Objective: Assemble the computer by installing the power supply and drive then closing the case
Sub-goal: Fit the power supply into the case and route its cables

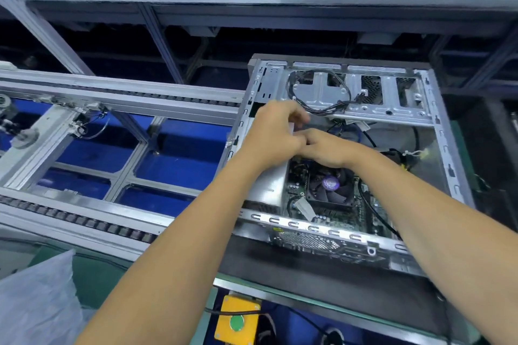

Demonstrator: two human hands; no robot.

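We record the aluminium-frame roller conveyor line (84, 109) filling the left of the frame, with blue panels beneath it. The open silver steel computer case (437, 131) lies on its side at centre right, side panel off. Inside, along its upper edge, a perforated silver drive bracket (322, 92) runs left to right, a loop of black cable (340, 101) draped over it. At lower centre of the case sits the black round-bladed cooler fan (330, 185) on the green motherboard. A grey metal box, judged to be the power supply (269, 185), lies in the case's lower left corner, directly beneath the left forearm.

The left hand (273, 134) and right hand (328, 145) meet at the case's upper left, fingers curled around something small and pale; we cannot tell what, nor how firmly.

The power supply is nearer the left hand, below it in frame, its long axis apparently running top to bottom.

A yellow button box (238, 319) sits at bottom centre.
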